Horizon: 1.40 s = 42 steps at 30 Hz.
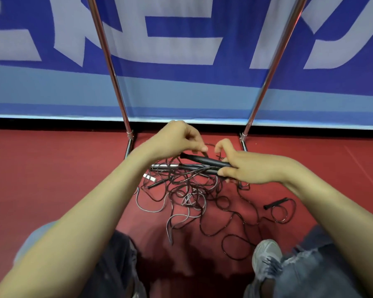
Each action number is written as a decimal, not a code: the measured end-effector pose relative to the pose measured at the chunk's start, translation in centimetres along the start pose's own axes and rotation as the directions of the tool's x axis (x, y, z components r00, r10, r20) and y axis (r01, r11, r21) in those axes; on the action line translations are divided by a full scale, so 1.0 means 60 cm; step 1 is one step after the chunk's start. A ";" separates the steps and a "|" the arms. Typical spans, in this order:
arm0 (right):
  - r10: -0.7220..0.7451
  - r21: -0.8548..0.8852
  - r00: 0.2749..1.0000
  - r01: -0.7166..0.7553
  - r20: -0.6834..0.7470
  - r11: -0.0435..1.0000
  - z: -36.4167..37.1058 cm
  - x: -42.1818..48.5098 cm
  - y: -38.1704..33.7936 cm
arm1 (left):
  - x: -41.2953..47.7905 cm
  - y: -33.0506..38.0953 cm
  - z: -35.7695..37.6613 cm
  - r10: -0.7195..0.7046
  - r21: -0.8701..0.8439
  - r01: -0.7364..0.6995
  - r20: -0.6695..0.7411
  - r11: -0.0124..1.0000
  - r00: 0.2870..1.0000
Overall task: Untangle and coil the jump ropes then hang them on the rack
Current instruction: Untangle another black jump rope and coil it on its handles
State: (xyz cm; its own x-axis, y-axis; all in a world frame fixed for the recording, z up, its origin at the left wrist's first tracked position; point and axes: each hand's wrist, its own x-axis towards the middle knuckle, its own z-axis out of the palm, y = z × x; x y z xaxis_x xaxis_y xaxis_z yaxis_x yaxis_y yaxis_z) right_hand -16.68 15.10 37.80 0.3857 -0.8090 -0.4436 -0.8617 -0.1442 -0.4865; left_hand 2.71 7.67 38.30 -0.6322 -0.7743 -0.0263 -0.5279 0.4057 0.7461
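Head view: with the right hand (243, 166) clamped round two black handles (205, 161) and the left hand (177, 138) pinching a strand of the tangled jump ropes (187, 194), pulling against crossed loops would likely tighten knots; the heap lies on a red floor (52, 168) between the rack (110, 63) uprights, a blue lettered banner (181, 50) behind.

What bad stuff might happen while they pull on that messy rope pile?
1. The right hand grips black handles above the tangle. Pulling hard might tighten the knots instead of freeing them.
2. Loops lie close to the shoe, so a foot might catch one when the person stands up.
3. The left hand seems to pinch only a thin rope, which may slip out.
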 end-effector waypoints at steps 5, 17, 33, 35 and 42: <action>0.164 -0.189 0.985 -0.172 -0.059 0.967 -0.007 0.024 0.006 | 0.004 0.006 0.047 0.039 0.392 -0.015 -0.053 0.920 0.998; 0.096 0.126 0.861 -0.038 -0.500 0.991 -0.053 0.034 0.025 | 0.005 0.021 0.077 -0.176 -0.568 0.172 0.049 0.804 0.983; 0.073 0.545 0.869 0.239 -0.489 0.804 -0.075 0.020 0.019 | 0.009 0.012 0.042 -0.244 -0.698 0.151 -0.036 0.701 0.969; 0.005 0.599 0.903 0.281 -0.430 0.750 -0.074 0.010 0.021 | 0.008 -0.001 0.030 -0.228 -0.630 0.106 -0.116 0.770 0.967; -0.094 0.774 0.864 0.487 -0.494 0.405 -0.078 -0.006 0.013 | -0.003 -0.011 0.037 -0.011 -0.593 0.018 0.015 0.805 1.000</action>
State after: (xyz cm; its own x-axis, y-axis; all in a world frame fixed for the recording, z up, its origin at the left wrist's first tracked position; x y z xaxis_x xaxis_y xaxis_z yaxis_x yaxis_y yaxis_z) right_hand -19.06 12.63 41.08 0.2515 -0.9673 0.0345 0.0938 -0.0112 -0.9955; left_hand 1.90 8.61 36.37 -0.6347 -0.7715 -0.0445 -0.0996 0.0246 0.9947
